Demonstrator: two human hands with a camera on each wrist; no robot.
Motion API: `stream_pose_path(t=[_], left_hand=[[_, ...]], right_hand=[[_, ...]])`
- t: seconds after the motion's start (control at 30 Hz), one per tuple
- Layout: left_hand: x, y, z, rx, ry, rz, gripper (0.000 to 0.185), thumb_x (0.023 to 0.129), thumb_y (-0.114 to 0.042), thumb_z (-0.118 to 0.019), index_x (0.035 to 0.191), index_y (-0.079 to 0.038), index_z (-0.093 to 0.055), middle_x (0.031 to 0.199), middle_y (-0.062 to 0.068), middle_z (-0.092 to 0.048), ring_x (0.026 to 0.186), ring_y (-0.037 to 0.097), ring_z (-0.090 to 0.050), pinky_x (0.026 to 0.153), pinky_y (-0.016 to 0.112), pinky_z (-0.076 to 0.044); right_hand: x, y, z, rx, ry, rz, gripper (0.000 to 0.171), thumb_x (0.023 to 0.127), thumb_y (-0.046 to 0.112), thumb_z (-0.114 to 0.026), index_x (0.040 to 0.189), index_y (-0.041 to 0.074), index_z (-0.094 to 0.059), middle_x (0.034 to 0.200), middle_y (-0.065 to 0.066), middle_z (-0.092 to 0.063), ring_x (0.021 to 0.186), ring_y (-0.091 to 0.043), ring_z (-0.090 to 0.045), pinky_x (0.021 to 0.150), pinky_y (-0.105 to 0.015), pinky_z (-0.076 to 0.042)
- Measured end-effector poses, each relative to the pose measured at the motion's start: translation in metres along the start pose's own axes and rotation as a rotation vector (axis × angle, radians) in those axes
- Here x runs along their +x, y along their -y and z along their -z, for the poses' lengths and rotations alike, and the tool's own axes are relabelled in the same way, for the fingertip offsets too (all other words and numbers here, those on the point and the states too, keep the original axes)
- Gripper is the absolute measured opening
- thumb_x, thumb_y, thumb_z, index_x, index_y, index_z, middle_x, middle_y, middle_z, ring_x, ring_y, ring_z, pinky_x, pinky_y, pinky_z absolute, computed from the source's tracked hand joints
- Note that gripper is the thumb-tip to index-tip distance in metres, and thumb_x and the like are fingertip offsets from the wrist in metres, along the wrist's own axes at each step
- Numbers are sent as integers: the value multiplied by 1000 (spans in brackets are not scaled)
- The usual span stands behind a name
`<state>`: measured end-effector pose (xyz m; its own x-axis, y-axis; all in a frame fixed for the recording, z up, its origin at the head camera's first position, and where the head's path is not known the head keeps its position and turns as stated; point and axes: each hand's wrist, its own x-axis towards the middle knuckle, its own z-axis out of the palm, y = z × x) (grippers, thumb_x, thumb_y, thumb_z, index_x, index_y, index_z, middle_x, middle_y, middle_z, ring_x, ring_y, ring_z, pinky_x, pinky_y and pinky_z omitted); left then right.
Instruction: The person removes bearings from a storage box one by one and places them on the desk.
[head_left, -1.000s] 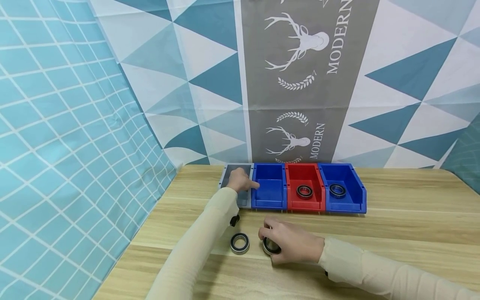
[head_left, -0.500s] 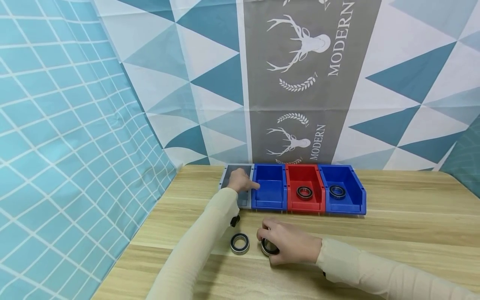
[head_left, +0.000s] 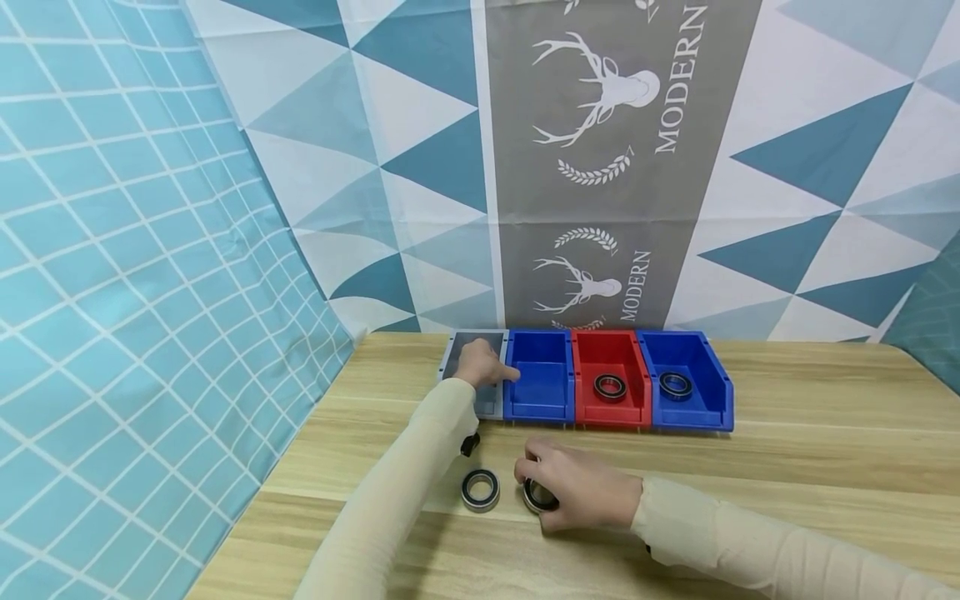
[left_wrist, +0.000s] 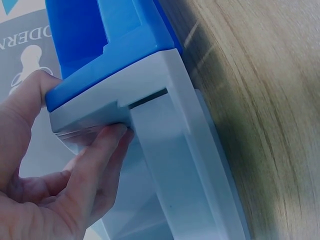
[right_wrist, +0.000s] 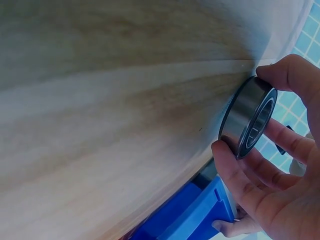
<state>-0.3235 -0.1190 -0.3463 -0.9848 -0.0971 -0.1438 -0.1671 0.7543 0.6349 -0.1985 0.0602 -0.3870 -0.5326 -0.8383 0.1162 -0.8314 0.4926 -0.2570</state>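
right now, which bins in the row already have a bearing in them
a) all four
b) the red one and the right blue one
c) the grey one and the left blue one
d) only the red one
b: the head view shows one bearing in the red bin and one in the right blue bin, while the left blue bin shows only bare floor, and the left hand grips the grey bin.

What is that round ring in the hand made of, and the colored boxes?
The ring looks like shiny metal: its outer band is smooth, grey and glinting, with a black inner face. The boxes, like the blue bin, look like hard, glossy plastic with molded edges. The table looks wooden, perhaps laminate.
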Motion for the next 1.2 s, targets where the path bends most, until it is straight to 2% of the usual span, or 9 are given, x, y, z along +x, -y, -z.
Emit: stream_pose_path(t=[0.37,0.83,1.2], left_hand=[[2,0,1,11,-3,7,60,74,-28,-83,47,-14,-31,44,-3,-27,42,13,-28,43,28,-26],[3,2,0,21,-4,1,60,74,-29,-82,47,-15,-31,43,-3,-28,41,13,-29,43,27,-25],[5,2,-2,-13,2,24,58,74,-28,-82,51,-14,-32,46,-3,-27,44,14,-30,44,28,-26]], right_hand=[[2,0,-2,-7,-13,18,36,71,21,-77,102,18,-60,91,8,-50,80,0,-44,67,-12,-44],[5,0,-2,13,23,-11,36,72,21,-79,103,20,-62,94,6,-54,82,1,-47,70,-12,-48],[6,0,-2,39,65,-44,36,72,21,-79,104,21,-63,95,6,-55,82,2,-50,72,-13,-50]])
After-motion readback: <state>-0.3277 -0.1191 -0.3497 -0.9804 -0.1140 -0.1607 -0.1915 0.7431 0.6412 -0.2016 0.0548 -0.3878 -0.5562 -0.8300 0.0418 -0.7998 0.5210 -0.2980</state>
